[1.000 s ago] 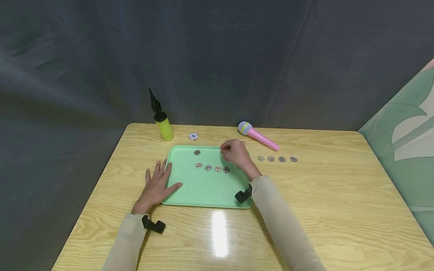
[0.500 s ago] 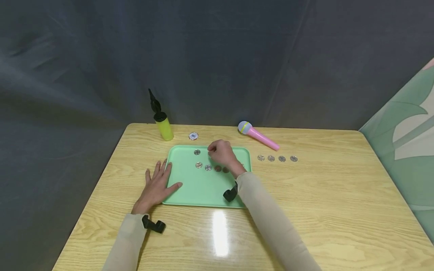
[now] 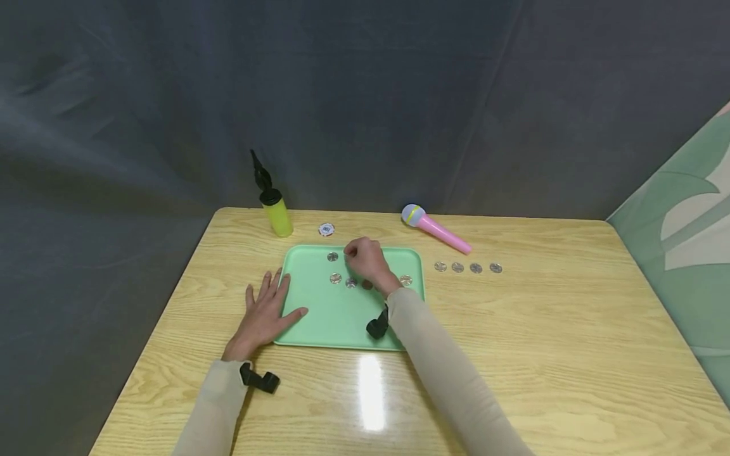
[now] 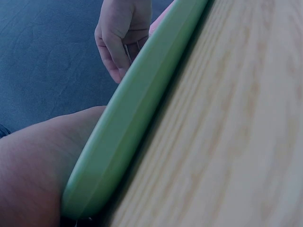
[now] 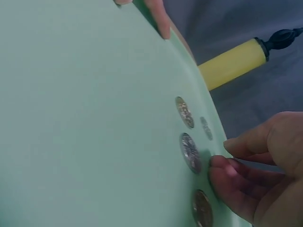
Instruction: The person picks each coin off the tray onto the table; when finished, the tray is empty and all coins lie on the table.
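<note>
My left hand lies with fingers spread across the left edge of the green tray, thumb reaching over the rim. Near the tray's far rim my right hand is bent down, thumb and fingertips close together; whether a coin is between them I cannot tell. Just left of those fingertips lies a silver coin. Nearer me a row of coins includes one coin at the left and another coin at the right. The right hand and wrist cover part of this row. In the right wrist view, a coin lies beside the fingers.
Several coins form a row on the wooden table, right of the tray. Behind the tray are a yellow-green hand pump with black nozzle, a poker chip and a pink toy microphone. A dark curtain hangs behind.
My right hand has moved left over the tray towards the upper-left coin, uncovering the coin at the right end of the row. My left hand has stayed put.
</note>
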`<state>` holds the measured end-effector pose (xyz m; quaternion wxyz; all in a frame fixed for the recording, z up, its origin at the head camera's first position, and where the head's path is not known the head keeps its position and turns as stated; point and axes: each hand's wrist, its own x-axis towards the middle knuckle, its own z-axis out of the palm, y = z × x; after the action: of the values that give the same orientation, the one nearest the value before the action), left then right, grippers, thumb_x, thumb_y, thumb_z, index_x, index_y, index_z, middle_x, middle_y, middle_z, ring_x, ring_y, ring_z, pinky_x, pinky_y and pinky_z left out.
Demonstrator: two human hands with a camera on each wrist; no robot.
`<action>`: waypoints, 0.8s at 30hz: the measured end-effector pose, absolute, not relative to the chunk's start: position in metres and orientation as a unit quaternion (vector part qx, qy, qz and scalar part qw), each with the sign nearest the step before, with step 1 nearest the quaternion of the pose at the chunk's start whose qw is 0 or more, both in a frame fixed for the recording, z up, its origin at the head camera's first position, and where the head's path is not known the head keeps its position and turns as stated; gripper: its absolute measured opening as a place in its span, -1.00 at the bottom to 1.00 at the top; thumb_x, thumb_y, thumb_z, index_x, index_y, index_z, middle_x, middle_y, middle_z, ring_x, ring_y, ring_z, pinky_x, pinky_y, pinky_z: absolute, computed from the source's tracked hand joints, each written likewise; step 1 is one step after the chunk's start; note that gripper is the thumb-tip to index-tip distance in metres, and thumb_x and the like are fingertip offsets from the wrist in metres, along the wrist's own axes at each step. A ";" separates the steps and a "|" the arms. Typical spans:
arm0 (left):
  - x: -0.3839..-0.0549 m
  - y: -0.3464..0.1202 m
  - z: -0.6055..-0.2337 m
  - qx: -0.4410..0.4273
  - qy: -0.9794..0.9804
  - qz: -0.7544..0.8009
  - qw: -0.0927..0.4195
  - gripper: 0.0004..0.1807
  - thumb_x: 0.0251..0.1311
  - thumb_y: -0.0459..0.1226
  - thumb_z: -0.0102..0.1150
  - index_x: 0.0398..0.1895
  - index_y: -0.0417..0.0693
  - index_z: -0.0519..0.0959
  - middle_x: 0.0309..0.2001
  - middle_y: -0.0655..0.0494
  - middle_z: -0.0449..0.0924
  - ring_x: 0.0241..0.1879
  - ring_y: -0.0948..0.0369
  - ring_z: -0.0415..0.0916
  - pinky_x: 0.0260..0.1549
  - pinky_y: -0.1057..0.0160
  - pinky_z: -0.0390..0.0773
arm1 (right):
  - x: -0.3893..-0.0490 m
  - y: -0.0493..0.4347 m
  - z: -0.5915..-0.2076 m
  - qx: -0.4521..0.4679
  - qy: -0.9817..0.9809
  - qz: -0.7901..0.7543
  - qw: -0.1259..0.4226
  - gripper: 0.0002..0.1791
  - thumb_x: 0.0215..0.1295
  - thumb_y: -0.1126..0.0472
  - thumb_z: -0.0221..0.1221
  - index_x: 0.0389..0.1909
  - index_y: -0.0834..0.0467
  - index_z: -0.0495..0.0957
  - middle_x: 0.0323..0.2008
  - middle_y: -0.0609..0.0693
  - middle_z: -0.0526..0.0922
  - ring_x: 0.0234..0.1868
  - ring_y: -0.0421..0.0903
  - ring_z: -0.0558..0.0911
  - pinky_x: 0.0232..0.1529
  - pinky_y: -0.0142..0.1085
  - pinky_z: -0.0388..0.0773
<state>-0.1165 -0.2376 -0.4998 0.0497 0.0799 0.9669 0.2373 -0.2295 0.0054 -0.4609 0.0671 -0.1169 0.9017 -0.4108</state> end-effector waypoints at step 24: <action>-0.113 -0.241 -0.499 0.077 0.969 0.229 0.052 0.03 0.32 0.19 0.08 0.61 -0.20 -0.08 0.63 -0.22 -0.21 0.62 -0.24 -0.38 0.41 -0.47 -0.44 | -0.223 -0.037 -0.474 -0.147 0.929 -0.339 0.003 -0.93 0.28 0.27 0.31 -0.25 0.17 0.69 -0.32 0.04 0.75 -0.37 -0.12 0.66 -0.28 -0.25 0.60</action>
<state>-0.1135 -0.2410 -0.4992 0.0518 0.0773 0.9689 0.2291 -0.2233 -0.0372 -0.4737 0.0035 -0.1470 0.9292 -0.3391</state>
